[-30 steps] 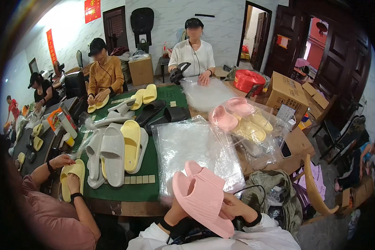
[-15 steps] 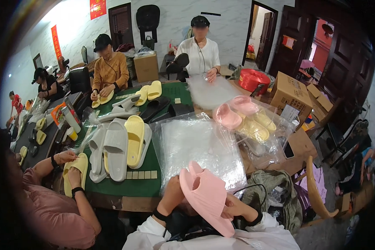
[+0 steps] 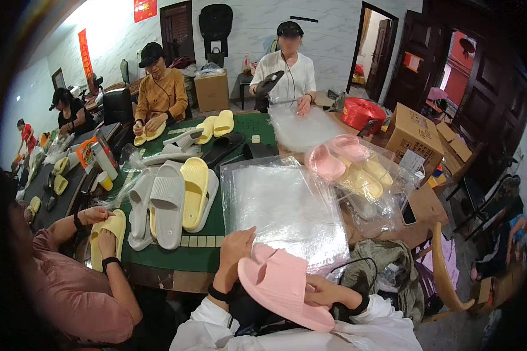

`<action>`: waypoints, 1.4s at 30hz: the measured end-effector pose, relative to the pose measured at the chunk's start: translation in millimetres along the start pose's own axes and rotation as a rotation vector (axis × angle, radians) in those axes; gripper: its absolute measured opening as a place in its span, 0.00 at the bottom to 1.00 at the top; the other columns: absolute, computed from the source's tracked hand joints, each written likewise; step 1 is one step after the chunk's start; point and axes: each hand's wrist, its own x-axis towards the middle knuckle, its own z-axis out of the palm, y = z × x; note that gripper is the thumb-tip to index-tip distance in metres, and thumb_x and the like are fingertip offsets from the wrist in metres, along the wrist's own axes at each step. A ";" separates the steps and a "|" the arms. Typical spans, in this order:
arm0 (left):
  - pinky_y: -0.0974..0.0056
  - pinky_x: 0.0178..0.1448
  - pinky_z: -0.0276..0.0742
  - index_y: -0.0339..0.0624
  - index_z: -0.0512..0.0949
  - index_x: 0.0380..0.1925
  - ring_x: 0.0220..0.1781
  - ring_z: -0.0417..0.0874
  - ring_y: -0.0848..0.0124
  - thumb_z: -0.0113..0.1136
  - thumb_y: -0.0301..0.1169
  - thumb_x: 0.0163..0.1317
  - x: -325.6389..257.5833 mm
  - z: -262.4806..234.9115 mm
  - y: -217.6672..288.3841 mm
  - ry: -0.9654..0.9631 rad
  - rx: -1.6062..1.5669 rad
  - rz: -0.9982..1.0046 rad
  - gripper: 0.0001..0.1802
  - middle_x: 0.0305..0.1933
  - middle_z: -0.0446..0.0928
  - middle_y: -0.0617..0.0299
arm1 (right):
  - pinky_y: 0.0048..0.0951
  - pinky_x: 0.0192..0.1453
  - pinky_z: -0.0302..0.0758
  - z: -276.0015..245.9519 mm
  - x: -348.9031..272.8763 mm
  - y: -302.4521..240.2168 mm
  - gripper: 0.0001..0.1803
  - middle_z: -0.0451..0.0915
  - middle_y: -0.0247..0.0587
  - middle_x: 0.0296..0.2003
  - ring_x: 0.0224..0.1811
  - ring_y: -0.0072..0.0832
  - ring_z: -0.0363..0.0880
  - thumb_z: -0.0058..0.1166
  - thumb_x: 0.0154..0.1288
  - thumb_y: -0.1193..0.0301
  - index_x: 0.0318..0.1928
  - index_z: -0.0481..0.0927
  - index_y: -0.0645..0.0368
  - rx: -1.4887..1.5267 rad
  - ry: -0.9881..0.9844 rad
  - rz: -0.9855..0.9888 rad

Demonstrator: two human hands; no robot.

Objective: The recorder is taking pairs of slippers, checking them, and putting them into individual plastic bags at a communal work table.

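Observation:
In front of me a pink slipper [image 3: 266, 286] hangs tilted above my lap, its toe end toward the lower right. My right hand [image 3: 322, 291] grips it at the strap's right side, some fingers hidden inside. My left hand [image 3: 235, 250] is at its upper left, fingers stretched toward the near edge of a stack of clear plastic bags [image 3: 281, 199]; I cannot tell whether it touches them. Whether a second pink slipper lies behind the first is not clear. Grey slippers [image 3: 167, 205] and a yellow slipper [image 3: 195, 193] stand left of the bags.
Bagged pink and yellow slippers [image 3: 357, 169] lie right of the stack, near a phone [image 3: 409, 213] and a cardboard box [image 3: 414, 137]. At my left a co-worker's hands [image 3: 106, 240] hold a yellow slipper. Others work across the table. A wooden chair arm [image 3: 442, 269] curves at right.
My left hand has let go of the slipper's edge and its fingers have straightened toward the bags. The pink slipper has turned and dropped slightly. A co-worker opposite has lifted a dark object.

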 end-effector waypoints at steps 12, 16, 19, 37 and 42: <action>0.56 0.51 0.72 0.38 0.75 0.53 0.47 0.79 0.55 0.57 0.25 0.58 -0.6 -9.6 30.5 0.089 -0.003 0.104 0.20 0.46 0.79 0.49 | 0.42 0.58 0.66 -21.8 -2.1 10.0 0.22 0.73 0.59 0.51 0.56 0.52 0.69 0.56 0.59 0.65 0.50 0.75 0.66 -0.957 0.349 -0.218; 0.57 0.52 0.72 0.38 0.74 0.54 0.47 0.78 0.54 0.54 0.25 0.61 -2.3 -8.8 32.5 0.055 -0.082 0.033 0.19 0.46 0.79 0.47 | 0.42 0.52 0.68 -19.8 1.6 7.2 0.19 0.76 0.56 0.40 0.48 0.51 0.72 0.57 0.59 0.62 0.42 0.76 0.66 -1.000 0.422 -0.312; 0.57 0.53 0.72 0.38 0.73 0.55 0.48 0.78 0.53 0.53 0.26 0.62 -1.2 -8.7 33.8 0.034 -0.158 -0.033 0.20 0.48 0.78 0.47 | 0.43 0.47 0.67 -27.6 -4.4 28.0 0.17 0.76 0.52 0.32 0.41 0.49 0.72 0.57 0.59 0.60 0.33 0.76 0.65 -0.972 0.461 -0.143; 0.31 0.67 0.43 0.58 0.73 0.57 0.66 0.64 0.54 0.57 0.33 0.55 -28.5 27.5 93.6 -0.126 0.094 0.384 0.26 0.66 0.66 0.62 | 0.46 0.51 0.64 -19.3 19.9 15.2 0.22 0.75 0.58 0.37 0.45 0.53 0.70 0.54 0.61 0.58 0.43 0.73 0.67 -1.282 0.748 -0.187; 0.31 0.67 0.43 0.58 0.71 0.59 0.69 0.60 0.55 0.59 0.34 0.56 -39.8 30.8 103.2 -0.286 0.003 0.423 0.27 0.67 0.64 0.62 | 0.46 0.51 0.65 -30.9 36.6 18.7 0.23 0.75 0.58 0.38 0.45 0.54 0.70 0.53 0.62 0.58 0.45 0.73 0.67 -1.255 0.774 -0.108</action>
